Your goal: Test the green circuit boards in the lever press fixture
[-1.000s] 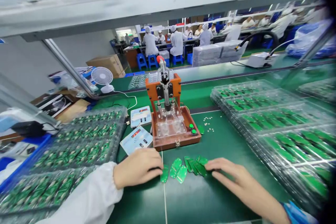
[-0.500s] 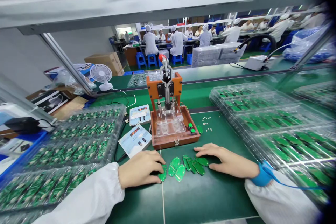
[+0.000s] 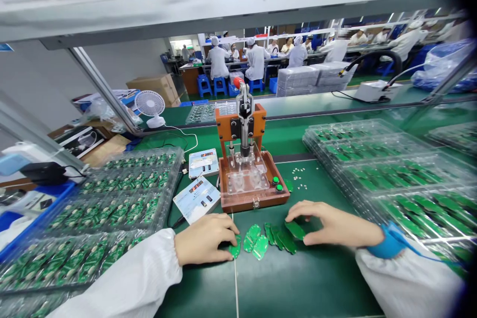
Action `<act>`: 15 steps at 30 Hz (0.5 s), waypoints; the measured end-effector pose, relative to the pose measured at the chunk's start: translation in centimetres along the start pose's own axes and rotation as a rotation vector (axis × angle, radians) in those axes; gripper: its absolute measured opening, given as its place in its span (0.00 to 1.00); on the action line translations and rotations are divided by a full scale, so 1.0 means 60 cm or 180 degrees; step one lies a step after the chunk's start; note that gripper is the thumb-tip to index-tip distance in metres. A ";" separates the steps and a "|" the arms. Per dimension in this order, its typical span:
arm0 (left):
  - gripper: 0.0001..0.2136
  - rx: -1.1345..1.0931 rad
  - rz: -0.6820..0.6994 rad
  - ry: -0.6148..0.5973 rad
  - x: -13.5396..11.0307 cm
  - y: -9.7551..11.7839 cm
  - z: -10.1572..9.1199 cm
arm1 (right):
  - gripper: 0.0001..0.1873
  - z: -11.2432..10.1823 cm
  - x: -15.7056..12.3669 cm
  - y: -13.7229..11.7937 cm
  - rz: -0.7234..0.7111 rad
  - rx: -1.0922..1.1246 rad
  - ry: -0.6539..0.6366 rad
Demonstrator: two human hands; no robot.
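left hand (image 3: 204, 241), right hand (image 3: 333, 223), green circuit boards (image 3: 260, 247)

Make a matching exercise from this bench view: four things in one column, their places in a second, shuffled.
1. Left hand
2. Right hand
3. Blue wrist strap
4. White desk fan

A. Around the right wrist
B. Beyond the orange press, to its left
C. Over the rightmost green circuit board
D. Over the leftmost green circuit board

Pairs: 1-D, 2-C, 3-A, 4-B

Far beyond the hands (image 3: 206, 240), white-coated workers (image 3: 256, 62) sit on blue stools (image 3: 204, 86) at long benches (image 3: 190, 78) under ceiling lights (image 3: 390, 17); a cardboard carton (image 3: 151, 88) stands against a grey wall (image 3: 122, 57).
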State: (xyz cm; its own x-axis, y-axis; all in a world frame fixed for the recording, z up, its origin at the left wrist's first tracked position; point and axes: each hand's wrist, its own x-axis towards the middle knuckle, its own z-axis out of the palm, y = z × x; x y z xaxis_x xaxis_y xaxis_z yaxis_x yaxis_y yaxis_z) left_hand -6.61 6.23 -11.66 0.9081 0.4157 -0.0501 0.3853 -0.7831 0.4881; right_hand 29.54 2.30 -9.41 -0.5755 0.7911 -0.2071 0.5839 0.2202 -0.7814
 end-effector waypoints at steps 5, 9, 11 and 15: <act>0.10 -0.0022 -0.0042 0.0002 0.001 -0.002 0.002 | 0.16 -0.027 0.062 -0.029 -0.0805 -0.0159 0.0971; 0.10 -0.0019 -0.0021 0.0017 0.001 -0.005 0.006 | 0.13 -0.014 0.148 -0.015 -0.0949 -0.0605 0.1668; 0.10 -0.0036 -0.0005 0.0012 0.001 -0.007 0.008 | 0.13 -0.006 0.175 -0.008 -0.1026 -0.0676 0.1702; 0.10 -0.0074 -0.0022 0.0033 0.001 -0.007 0.008 | 0.12 0.004 0.189 -0.001 -0.1159 -0.0837 0.1783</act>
State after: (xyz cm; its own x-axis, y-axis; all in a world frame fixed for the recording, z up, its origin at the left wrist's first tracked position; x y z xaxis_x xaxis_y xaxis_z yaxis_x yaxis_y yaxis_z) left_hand -6.65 6.37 -12.32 0.9037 0.4259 -0.0446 0.3876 -0.7692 0.5080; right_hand 22.86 11.10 -11.87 -0.4208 0.7998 0.4280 0.5700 0.6002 -0.5611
